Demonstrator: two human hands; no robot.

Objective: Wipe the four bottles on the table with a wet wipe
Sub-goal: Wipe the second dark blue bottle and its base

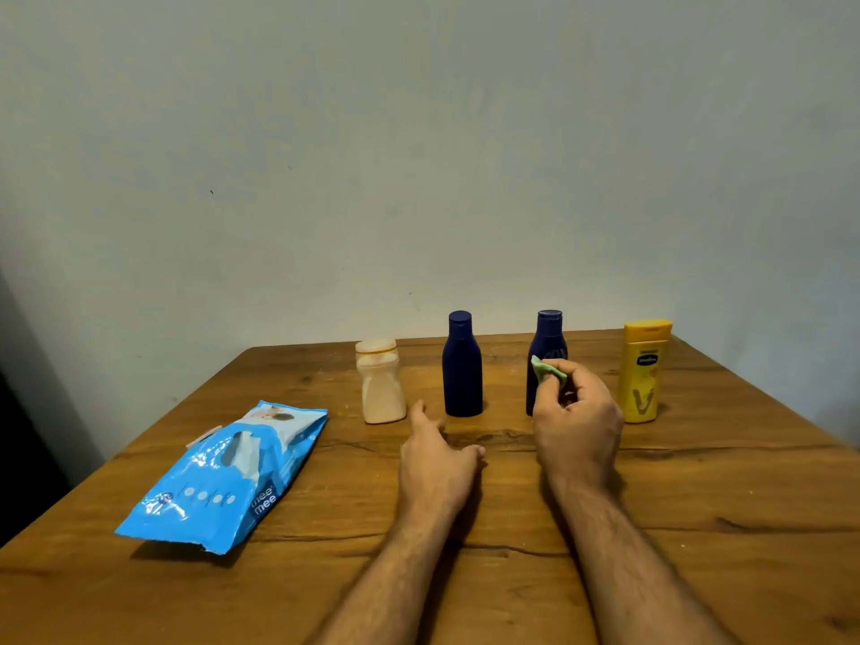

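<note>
Along the far side of the wooden table stand a cream bottle, a dark blue bottle, a second dark blue bottle and a yellow bottle, all upright. My right hand pinches a folded green wet wipe against the front of the second blue bottle and hides its lower part. My left hand rests low over the table in front of the first blue bottle, fingers relaxed, holding nothing.
A blue pack of wet wipes lies on the table at the left, its flap lifted and a wipe showing in the opening. A plain wall rises right behind the bottles.
</note>
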